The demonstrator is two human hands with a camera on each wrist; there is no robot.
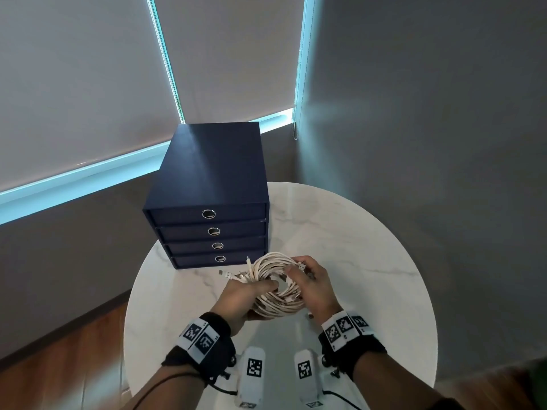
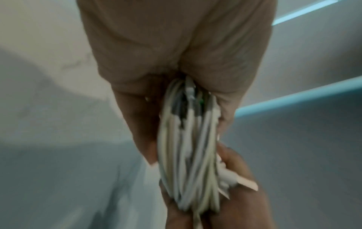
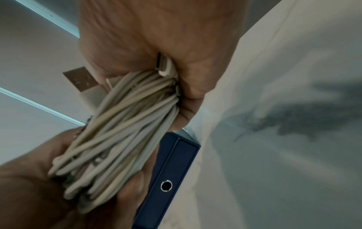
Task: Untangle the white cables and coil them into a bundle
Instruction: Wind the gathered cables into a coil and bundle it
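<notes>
A coil of white cables [image 1: 273, 279] hangs just above the round marble table [image 1: 370, 261], held between both hands. My left hand [image 1: 245, 294] grips the coil's left side, fingers curled through the loop. Gripping the right side is my right hand [image 1: 307, 279], thumb over the strands. Several plug ends [image 1: 233, 275] stick out at the coil's upper left. In the left wrist view the cable bundle [image 2: 188, 147] runs between the left hand's fingers [image 2: 141, 124], blurred. The right wrist view shows the cable bundle [image 3: 121, 128] clamped in the palm with a USB plug [image 3: 163, 65] against it.
A dark blue box of several drawers [image 1: 207, 202] stands at the table's far left, close behind the coil; its drawer front [image 3: 168, 178] shows in the right wrist view. Grey blinds and a wall surround the table. Wooden floor [image 1: 59, 365] lies at the lower left.
</notes>
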